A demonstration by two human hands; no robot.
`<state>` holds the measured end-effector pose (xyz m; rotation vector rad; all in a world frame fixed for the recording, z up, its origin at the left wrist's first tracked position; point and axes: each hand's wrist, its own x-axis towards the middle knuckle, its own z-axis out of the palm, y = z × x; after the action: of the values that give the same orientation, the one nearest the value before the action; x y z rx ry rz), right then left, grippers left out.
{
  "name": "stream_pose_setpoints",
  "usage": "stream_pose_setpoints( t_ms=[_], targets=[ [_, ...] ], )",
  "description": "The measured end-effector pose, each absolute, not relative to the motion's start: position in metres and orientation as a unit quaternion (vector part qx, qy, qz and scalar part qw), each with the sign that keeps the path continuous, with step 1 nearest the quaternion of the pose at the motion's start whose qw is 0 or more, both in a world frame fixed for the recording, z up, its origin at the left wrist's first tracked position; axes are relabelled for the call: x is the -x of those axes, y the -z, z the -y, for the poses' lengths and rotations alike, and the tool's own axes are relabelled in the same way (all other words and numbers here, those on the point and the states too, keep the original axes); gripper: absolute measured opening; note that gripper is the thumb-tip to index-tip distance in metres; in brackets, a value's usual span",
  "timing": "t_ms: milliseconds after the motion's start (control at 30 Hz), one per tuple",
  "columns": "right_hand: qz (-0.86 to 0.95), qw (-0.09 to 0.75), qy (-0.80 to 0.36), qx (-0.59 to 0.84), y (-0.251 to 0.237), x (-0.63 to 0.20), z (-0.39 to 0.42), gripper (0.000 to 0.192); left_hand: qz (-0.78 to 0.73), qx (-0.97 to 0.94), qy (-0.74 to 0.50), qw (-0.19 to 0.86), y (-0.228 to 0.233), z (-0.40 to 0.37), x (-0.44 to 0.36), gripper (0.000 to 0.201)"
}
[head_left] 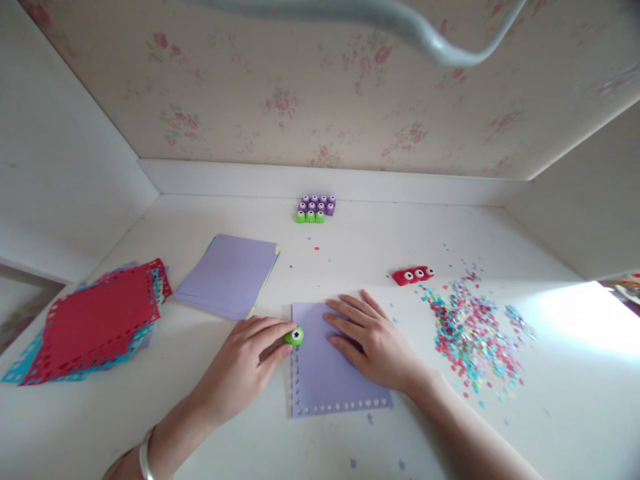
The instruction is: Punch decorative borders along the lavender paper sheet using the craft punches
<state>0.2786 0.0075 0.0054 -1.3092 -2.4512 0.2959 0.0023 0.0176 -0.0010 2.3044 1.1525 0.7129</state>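
A purple sheet of paper [333,373] lies in front of me, with small shapes punched along its near edge and the lower part of its left edge. My left hand [250,353] pinches a small green craft punch [297,335] between thumb and fingers, at the sheet's left edge just above the row of holes. The punch has a white top with a dark star-like mark. My right hand [373,340] lies flat on the sheet's right side, fingers spread, holding nothing.
Left stands a stack of purple sheets [233,270], beside a pile of punched red and blue sheets [100,320]. At the back are several purple and green punches [315,208]. Red punches [413,275] stand right, near a heap of coloured paper confetti [477,333]. A pale cable [400,20] hangs above.
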Motion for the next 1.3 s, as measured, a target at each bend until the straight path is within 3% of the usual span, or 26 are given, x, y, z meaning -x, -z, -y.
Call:
stream_pose_setpoints(
  t_ms=[233,500,1300],
  targets=[
    [0.865,0.16,-0.107,0.463,-0.006,-0.279,-0.007,0.035,-0.43,-0.829,-0.247,0.26,-0.002,-0.018,-0.001,0.027],
    [0.864,0.168,-0.111,0.462,-0.007,-0.279,-0.007,0.034,-0.473,-0.75,-0.277,0.369,-0.019,-0.024,-0.013,0.024],
    [0.859,0.175,-0.116,0.467,-0.003,-0.279,-0.006,0.034,-0.539,-0.75,-0.106,0.369,-0.02,-0.05,-0.042,0.017]
  ],
)
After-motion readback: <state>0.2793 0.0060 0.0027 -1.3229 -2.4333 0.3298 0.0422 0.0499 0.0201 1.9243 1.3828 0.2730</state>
